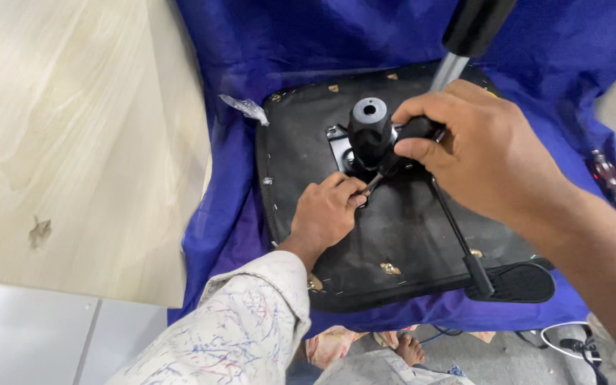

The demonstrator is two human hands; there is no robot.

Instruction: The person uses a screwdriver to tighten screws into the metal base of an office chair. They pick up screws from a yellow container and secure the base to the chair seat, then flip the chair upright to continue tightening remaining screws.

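From the head camera I look down on an upturned chair seat (393, 228), its black underside facing me, lying on a blue cloth (286, 43) beside a pale wooden tabletop (73, 142). My right hand (472, 153) is closed around the dark handle of a tool (418, 128), and the tool's thin metal shaft runs down and left toward the metal plate (338, 142) bolted at the seat's centre; most of the handle is buried in my fist, so I can't make out what kind of tool it is. My left hand (326, 214) rests on the seat just below the plate, fingers curled in at the tool's tip; whether they pinch a screw or only steady the tip I cannot tell, as the fingertips cover that spot. A black cylinder (369, 128) stands up from the plate, hiding much of it. A grey and black post (465, 43) leaves the picture at the top edge. A thin black lever (458, 228) crosses the seat toward a black paddle (515, 283) at its lower right corner. A red-handled tool (607, 175) lies on the cloth at the right, partly cut off behind my forearm. A bare foot (409, 349) shows below.
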